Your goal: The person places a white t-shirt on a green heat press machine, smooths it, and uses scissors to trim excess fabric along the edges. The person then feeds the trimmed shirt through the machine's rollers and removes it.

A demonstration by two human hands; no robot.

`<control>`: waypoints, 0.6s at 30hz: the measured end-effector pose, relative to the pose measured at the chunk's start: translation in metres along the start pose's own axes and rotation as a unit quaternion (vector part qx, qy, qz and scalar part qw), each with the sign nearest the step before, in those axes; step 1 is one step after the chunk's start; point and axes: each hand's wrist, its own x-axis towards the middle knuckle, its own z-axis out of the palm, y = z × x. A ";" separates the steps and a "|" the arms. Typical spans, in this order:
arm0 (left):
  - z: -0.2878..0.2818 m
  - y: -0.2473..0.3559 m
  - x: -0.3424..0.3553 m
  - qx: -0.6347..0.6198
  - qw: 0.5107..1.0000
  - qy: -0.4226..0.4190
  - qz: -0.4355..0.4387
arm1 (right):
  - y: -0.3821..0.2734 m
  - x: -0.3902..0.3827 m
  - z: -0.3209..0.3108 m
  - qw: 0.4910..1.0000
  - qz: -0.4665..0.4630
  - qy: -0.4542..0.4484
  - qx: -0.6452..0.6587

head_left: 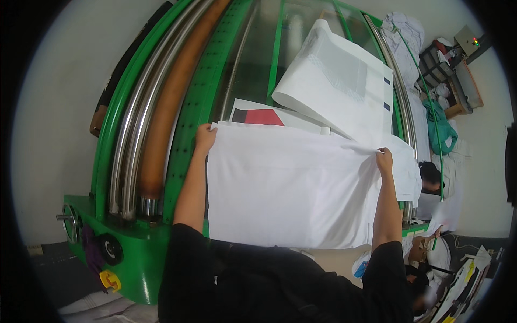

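Note:
A sheet of plain white fabric (291, 188) hangs stretched between my two hands across the front of a green roller machine (138, 280). My left hand (206, 134) grips its upper left corner beside the perforated green strip. My right hand (383, 159) pinches the upper right corner, where the cloth bunches slightly. Just beyond the fabric lies a sheet printed with a red and dark shape (261, 116), and past that a folded white sheet (336, 70) with a pale printed patch.
Steel rollers (132, 156) and a brown roller (162, 124) run along the left. A handwheel (67, 220) sits at the lower left. At the right are white bundles (401, 37), a teal bag (439, 129), a small control box (467, 40) and a partly visible person (431, 177).

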 end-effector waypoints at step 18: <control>0.017 0.035 -0.006 0.169 0.972 0.116 0.114 | -0.155 -0.097 0.071 0.929 -0.364 -0.058 -0.005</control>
